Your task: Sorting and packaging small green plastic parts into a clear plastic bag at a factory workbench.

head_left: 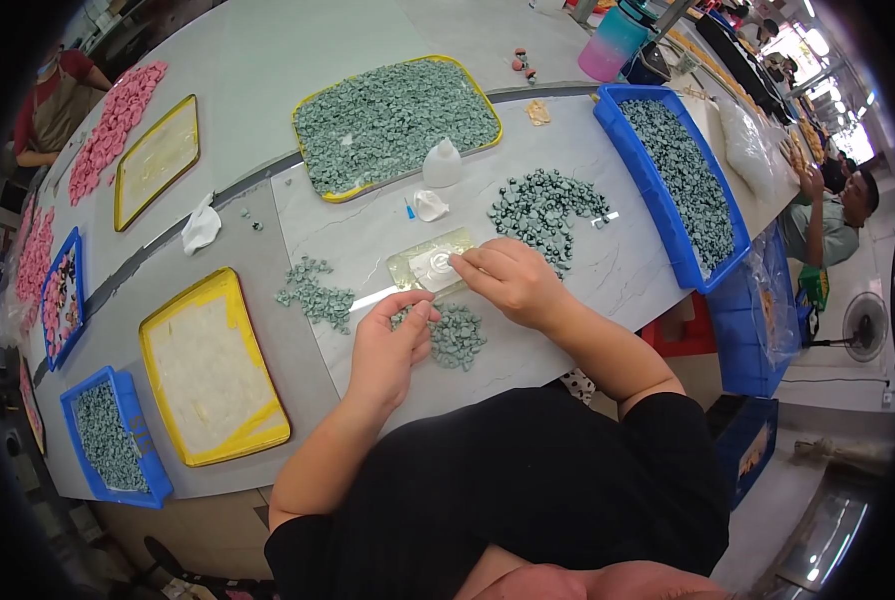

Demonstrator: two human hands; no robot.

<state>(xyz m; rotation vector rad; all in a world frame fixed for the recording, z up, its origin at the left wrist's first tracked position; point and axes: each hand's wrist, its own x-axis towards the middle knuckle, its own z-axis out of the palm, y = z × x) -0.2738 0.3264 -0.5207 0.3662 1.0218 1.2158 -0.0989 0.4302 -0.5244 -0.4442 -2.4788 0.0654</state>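
On the table before me lies a yellowish, see-through slab [401, 268] with a white patch [426, 268] on top. The fingertips of my right hand [516, 282] are pinched together over the slab's right part, at the white patch; whatever they hold is too small to make out. My left hand [393, 345] is closed in a pinch just below the slab, and its contents are hidden. Beneath and beside the hands is a small pile of grey-green pieces [458, 337]. Another such pile [315, 293] sits to the left, and darker, shinier green pieces [546, 205] spread to the right.
Farther back stand a yellow-rimmed tray of green pieces [398, 115], a white squeeze bottle [443, 165] and a crumpled white tissue [431, 206]. Blue bins [703, 275] [153, 465] flank me. A bare yellow-edged tray [213, 370] lies left. Pink pieces [118, 125] and co-workers are beyond.
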